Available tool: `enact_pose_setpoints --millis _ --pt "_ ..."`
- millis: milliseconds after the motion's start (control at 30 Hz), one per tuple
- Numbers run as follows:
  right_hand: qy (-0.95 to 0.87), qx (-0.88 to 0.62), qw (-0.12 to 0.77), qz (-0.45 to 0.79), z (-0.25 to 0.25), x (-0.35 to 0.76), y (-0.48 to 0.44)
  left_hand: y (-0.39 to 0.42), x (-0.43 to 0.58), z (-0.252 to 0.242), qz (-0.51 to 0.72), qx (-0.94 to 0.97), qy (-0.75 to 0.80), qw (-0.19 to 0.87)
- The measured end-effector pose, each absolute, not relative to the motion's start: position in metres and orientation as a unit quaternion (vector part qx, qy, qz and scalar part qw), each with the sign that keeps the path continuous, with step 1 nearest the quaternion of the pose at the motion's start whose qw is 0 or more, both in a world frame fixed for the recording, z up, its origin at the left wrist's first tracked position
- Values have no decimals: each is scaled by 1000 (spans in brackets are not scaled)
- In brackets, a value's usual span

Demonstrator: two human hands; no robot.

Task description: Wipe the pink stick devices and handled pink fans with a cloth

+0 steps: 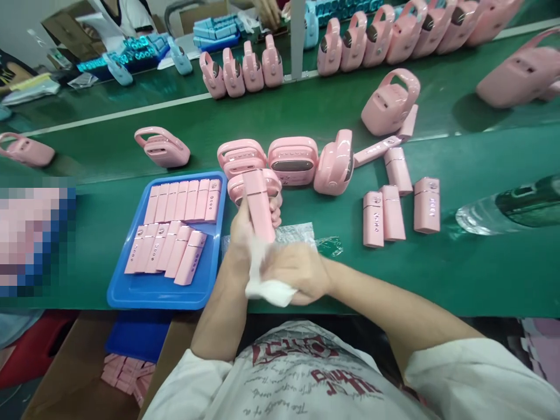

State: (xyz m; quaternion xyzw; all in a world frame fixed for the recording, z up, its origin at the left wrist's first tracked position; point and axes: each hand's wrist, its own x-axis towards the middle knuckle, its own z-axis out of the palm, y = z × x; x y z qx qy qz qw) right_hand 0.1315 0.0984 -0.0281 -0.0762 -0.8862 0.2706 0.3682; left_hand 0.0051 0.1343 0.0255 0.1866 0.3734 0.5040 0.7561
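My left hand (241, 228) is closed round a pink oblong stick (259, 201) with a silver band near its upper end, held tilted above the table. Just below it, my right hand (300, 271) grips a white cloth (273, 291) against the lower part of the stick; motion smears the cloth and fingers. A blue tray (164, 296) beside my left forearm holds two rows of similar pink sticks (188, 265), some showing a line of small buttons. Behind my hands stand several pink speakers with handles (293, 160). Clear plastic wrap (300, 233) lies under my hands.
Several pink sticks (392, 213) stand or lie to the right, near a clear bottle (511, 207) on its side. More pink handled speakers (389, 102) stand on the green belt (306, 105) beyond. A metal post (297, 41) rises behind. A pixelated patch covers the left edge.
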Motion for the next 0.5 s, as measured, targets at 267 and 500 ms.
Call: enact_pose_setpoints --millis 267,500 --pt "-700 -182 48 689 -31 115 105 127 24 7 448 492 410 624" --pt "-704 -230 86 666 -14 141 124 150 107 54 83 833 388 386"
